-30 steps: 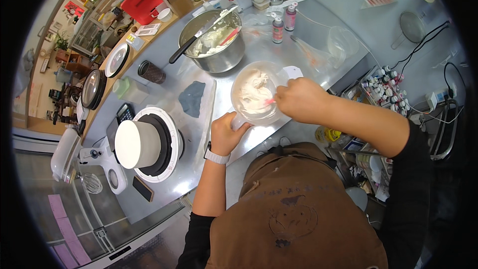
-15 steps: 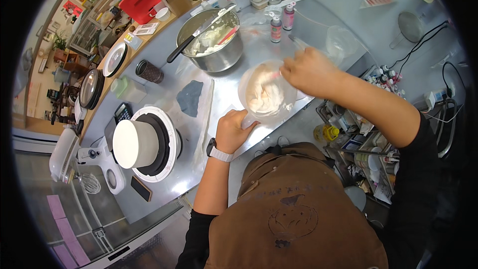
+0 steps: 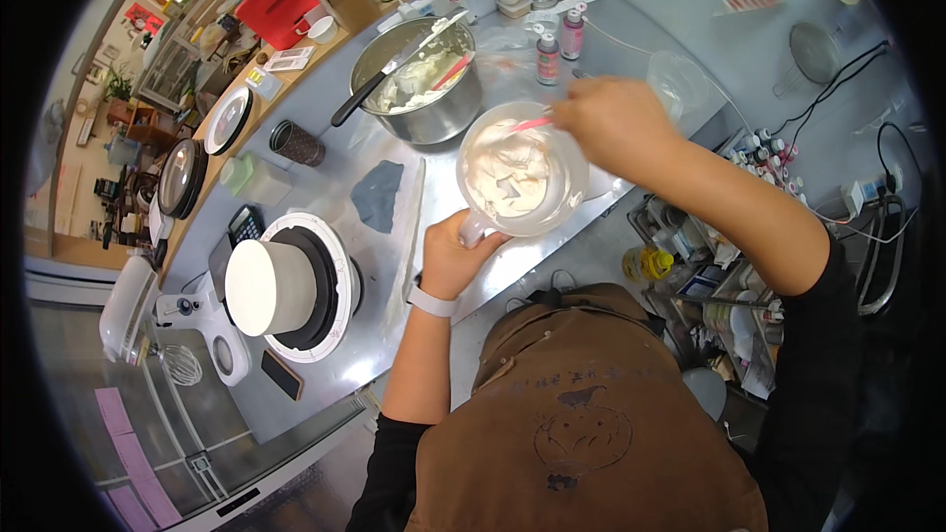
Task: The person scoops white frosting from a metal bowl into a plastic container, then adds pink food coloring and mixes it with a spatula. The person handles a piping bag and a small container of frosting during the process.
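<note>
My left hand is wrapped around the handle of a translucent plastic mixing cup, which it holds at the table's near edge. Pale peach cream is smeared over the cup's inside. In my closed right hand, above the cup's far right rim, is a spatula with a pink part that reaches into the cream. Beyond the cup stands a steel mixing bowl of white cream, holding a red spatula, with a black-handled palette knife across its rim. Two small pink-labelled bottles stand behind my right hand.
At left, a white-coated cake rests on a turntable. A grey cloth, a dark tumbler, a calculator, a phone and a stand mixer are around it. A crowded shelf rack stands right.
The cup has turned and tipped so its opening shows more fully. My right hand has shifted slightly, and the spatula has moved toward the far side of the cream.
</note>
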Demonstrator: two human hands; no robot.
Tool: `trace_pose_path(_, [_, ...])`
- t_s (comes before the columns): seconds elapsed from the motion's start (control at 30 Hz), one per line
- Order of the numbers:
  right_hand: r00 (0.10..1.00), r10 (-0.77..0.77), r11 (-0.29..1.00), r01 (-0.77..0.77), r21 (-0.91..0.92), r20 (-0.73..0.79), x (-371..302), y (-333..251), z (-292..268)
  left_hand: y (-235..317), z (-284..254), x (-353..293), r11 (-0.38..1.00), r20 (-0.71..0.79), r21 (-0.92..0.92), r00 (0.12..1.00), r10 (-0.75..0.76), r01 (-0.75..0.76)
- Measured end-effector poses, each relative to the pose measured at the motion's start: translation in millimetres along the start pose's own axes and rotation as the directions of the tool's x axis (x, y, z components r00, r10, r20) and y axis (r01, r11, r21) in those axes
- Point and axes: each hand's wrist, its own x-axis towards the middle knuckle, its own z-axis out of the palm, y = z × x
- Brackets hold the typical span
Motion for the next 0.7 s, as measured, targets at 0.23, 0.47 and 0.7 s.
trace_pose_path(0.23, [0.524, -0.769, 0.594, 0.797, 0.107, 0.366, 5, -48, -37, -4, -56, 23, 0.974, 0.443, -0.146, 0.892, -0.091, 0.172])
trace_pose_path(0.47, [0.730, -0.651, 0.741, 0.670, -0.034, 0.205, 47, -29, -11, 12, -49, 26, 0.974, 0.532, -0.138, 0.843, -0.079, 0.179])
trace_pose_path(0.7, [0.489, 0.124, 0.707, -0.654, 0.269, 0.864, -11, -4, 28, 13, -18, -9, 0.899, 0.033, 0.394, 0.980, 0.194, -0.191])
